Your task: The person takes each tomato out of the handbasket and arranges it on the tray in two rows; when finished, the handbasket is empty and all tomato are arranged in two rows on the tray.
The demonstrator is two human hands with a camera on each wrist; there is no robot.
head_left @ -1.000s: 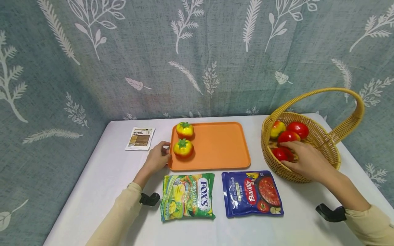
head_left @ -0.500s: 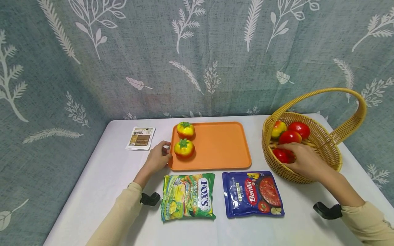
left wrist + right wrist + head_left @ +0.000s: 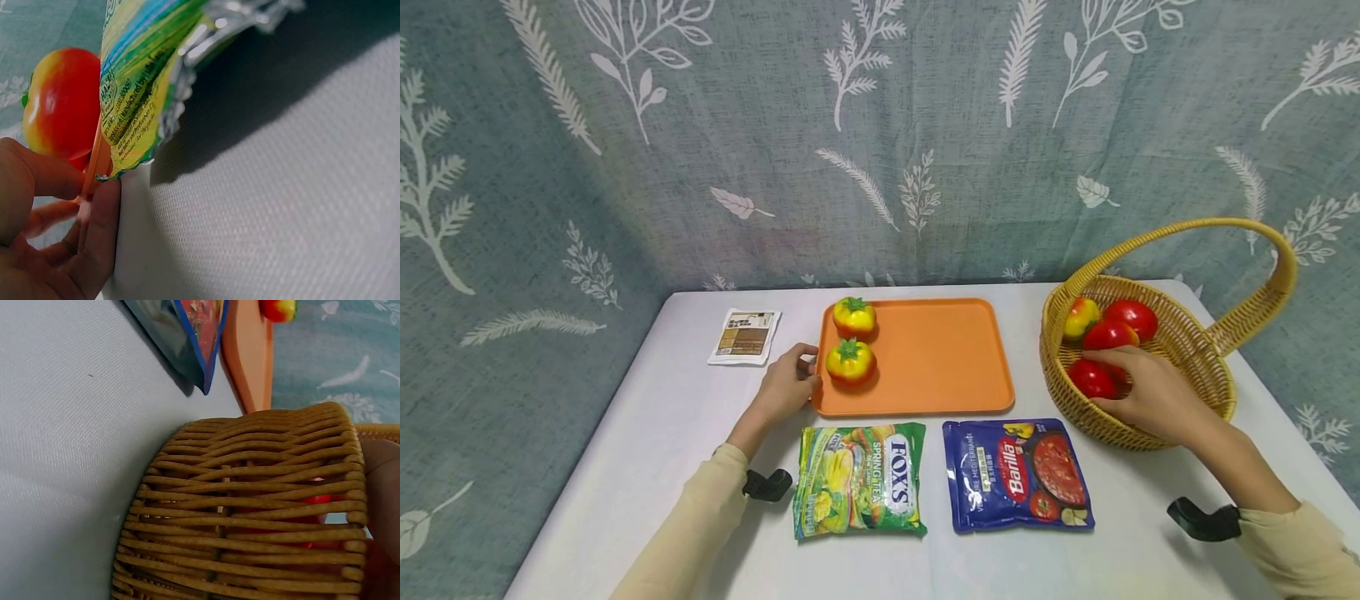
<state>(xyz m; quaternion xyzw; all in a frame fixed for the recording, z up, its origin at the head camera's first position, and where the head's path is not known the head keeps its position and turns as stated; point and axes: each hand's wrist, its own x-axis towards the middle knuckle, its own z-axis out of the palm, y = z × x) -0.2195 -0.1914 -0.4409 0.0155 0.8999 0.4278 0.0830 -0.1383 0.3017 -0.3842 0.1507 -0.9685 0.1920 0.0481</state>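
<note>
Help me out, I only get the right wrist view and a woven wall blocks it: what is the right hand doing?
Observer: The right hand reaches over the rim of the woven yellow wicker basket, its fingers among tomatoes; whether it grips one, I cannot tell.
Operator: How many tomatoes are inside?
Observer: Four show: three round red tomatoes and one yellow-red tomato.
Operator: And the other hand?
Observer: The left hand pinches the left edge of the flat orange plastic tray, which bears two yellow-orange tomatoes.
</note>
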